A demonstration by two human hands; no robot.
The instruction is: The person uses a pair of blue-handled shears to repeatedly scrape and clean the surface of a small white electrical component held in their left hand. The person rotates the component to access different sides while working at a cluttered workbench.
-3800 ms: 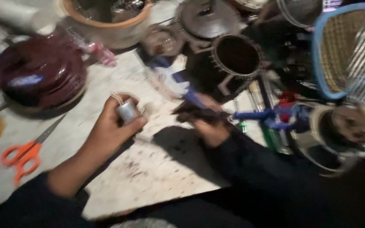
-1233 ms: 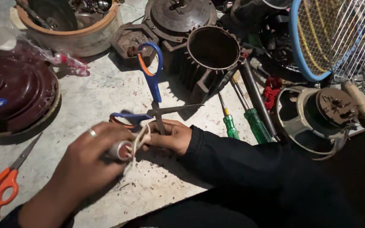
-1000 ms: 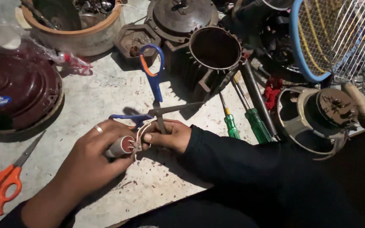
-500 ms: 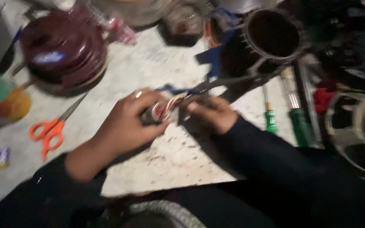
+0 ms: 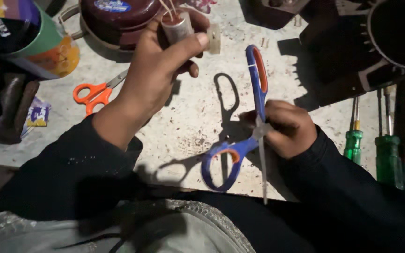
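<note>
The left hand (image 5: 158, 70) pinches a small, light, rigid capacitor (image 5: 176, 28) by its smooth body above the table (image 5: 188, 117), thin leads looking fragile, while the right hand (image 5: 289, 129) closes around blue scissors (image 5: 244, 136) at the pivot

Blue scissors (image 5: 251, 119): glossy plastic handles with orange inner lining, bare dull metal blades; small cylinder (image 5: 176, 27) in left hand (image 5: 158, 70): smooth matt metal can; worktop (image 5: 198, 117): rough, speckled, stone-like; screwdrivers (image 5: 373, 147): translucent green plastic grips; maroon housing (image 5: 118, 18): glossy painted metal
</note>
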